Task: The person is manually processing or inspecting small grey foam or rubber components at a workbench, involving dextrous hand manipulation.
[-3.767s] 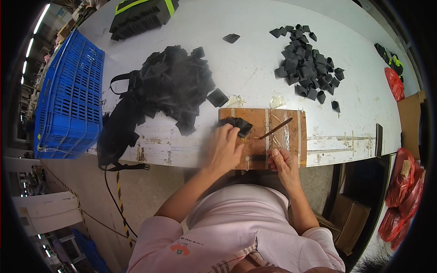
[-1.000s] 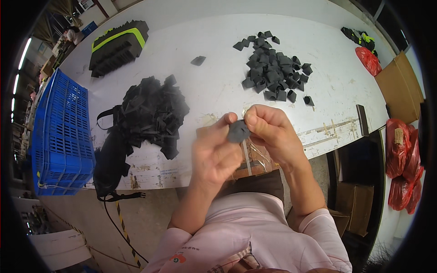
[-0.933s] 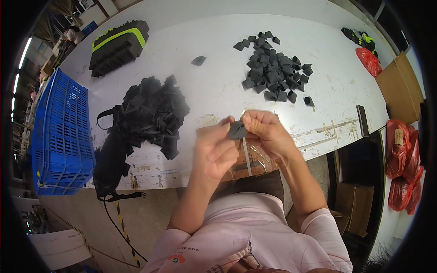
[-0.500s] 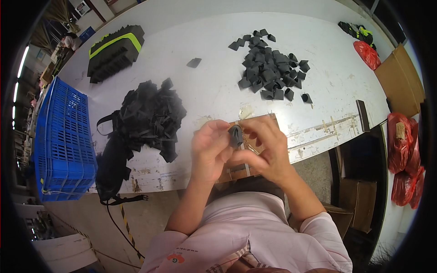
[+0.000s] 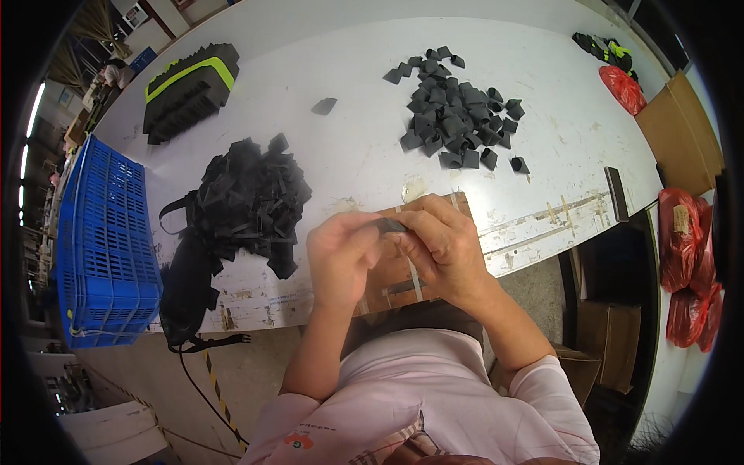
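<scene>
while both of my hands are raised above the near edge of the white table [image 5: 372, 155], i pinch a small black piece [image 5: 390, 225] between them. my left hand [image 5: 341, 256] has its fingers curled in, thumb and fingertips closed on the left end of the piece; my right hand [image 5: 442, 244] folds over from the other side, its fingers clamped on the right end. the piece sits just at the meeting of the two hands, above the brown wooden board [image 5: 411, 271] that lies on the table edge under them.

to my left on the table lies a loose heap of black strips [image 5: 248, 201], with a black strap [image 5: 186, 271] trailing off it over the table edge. farther out and to the right is a spread pile of small folded black pieces [image 5: 457, 116], well apart from my hands. a single black piece [image 5: 324, 106] lies alone between the two heaps. a black block with a yellow-green band [image 5: 190, 89] rests at the far left, and a blue plastic crate [image 5: 105, 248] stands beside the table on my left. red bags [image 5: 686, 263] hang at my right.
</scene>
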{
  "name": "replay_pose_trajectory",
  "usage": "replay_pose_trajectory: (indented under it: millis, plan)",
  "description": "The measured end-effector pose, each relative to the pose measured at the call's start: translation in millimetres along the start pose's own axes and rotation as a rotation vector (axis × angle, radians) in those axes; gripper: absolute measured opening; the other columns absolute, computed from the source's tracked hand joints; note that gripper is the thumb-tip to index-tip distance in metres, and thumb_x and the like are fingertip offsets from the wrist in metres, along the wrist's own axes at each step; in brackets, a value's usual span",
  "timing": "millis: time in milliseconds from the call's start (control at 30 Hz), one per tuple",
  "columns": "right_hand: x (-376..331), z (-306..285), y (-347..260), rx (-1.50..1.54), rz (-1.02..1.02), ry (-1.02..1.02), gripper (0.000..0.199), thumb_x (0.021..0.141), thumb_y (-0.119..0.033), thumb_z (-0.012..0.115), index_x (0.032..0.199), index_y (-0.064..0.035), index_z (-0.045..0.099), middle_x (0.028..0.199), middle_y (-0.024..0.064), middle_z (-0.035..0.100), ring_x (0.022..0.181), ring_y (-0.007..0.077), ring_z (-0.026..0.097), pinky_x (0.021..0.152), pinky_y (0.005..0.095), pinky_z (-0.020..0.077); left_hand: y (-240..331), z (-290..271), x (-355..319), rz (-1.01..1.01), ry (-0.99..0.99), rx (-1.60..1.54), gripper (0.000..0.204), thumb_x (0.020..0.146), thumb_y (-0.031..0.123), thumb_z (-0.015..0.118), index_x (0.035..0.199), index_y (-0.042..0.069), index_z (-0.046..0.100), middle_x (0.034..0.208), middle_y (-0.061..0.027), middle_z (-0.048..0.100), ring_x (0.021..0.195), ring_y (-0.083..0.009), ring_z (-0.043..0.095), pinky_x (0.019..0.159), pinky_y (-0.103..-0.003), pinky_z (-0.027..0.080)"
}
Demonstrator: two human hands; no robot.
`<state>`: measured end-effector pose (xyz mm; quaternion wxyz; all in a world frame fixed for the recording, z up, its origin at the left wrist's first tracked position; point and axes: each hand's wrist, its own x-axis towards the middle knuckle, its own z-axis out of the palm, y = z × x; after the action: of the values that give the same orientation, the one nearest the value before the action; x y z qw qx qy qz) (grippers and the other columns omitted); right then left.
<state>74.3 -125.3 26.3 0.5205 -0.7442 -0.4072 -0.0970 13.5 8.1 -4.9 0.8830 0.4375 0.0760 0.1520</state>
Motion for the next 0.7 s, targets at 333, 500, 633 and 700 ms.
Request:
replay_pose_trajectory:
  millis: [333, 500, 633, 700]
  plan:
    - [-9, 1, 14, 0.027, -0.032, 0.026, 0.015, 0.068, -0.002, 0.064, 0.082, 0.0, 0.059, 0.069, 0.0098, 0.052, 0.06, 0.0234, 0.052, 0.052, 0.0301, 0.0427, 8, 28, 1, 0.438, -0.101, 0.55, 0.014, 0.074, -0.005, 0.055, 0.088, -0.002, 0.058, 0.089, -0.009, 0.055, 0.08, -0.0139, 0.052, 0.07, -0.025, 0.043]
    - [-10, 0, -1, 0.192, 0.144, 0.039, 0.016, 0.069, -0.004, 0.066, 0.083, 0.0003, 0.059, 0.071, 0.0083, 0.054, 0.057, 0.0168, 0.053, 0.049, 0.0259, 0.0438, 6, 23, 0, 0.374, -0.102, 0.538, 0.012, 0.074, -0.005, 0.054, 0.083, -0.001, 0.06, 0.086, -0.0082, 0.058, 0.078, -0.0165, 0.055, 0.072, -0.025, 0.043]
    - [-5, 2, -8, 0.126, 0.068, 0.121, 0.017, 0.066, -0.001, 0.067, 0.081, 0.0008, 0.059, 0.069, 0.0086, 0.054, 0.056, 0.0179, 0.053, 0.048, 0.0264, 0.0435, 3, 11, 1, 0.142, -0.097, -0.24, 0.01, 0.083, 0.011, 0.056, 0.087, 0.003, 0.058, 0.088, -0.0076, 0.051, 0.088, -0.0189, 0.048, 0.075, -0.031, 0.043]
    - [-3, -1, -11, 0.059, 0.032, 0.128, 0.017, 0.065, 0.0, 0.067, 0.08, 0.0006, 0.059, 0.067, 0.009, 0.053, 0.056, 0.0195, 0.053, 0.048, 0.0278, 0.0429, 0, 11, 0, 0.111, -0.098, -0.263, 0.013, 0.083, 0.016, 0.056, 0.088, 0.005, 0.057, 0.085, -0.0062, 0.049, 0.091, -0.021, 0.046, 0.078, -0.033, 0.042]
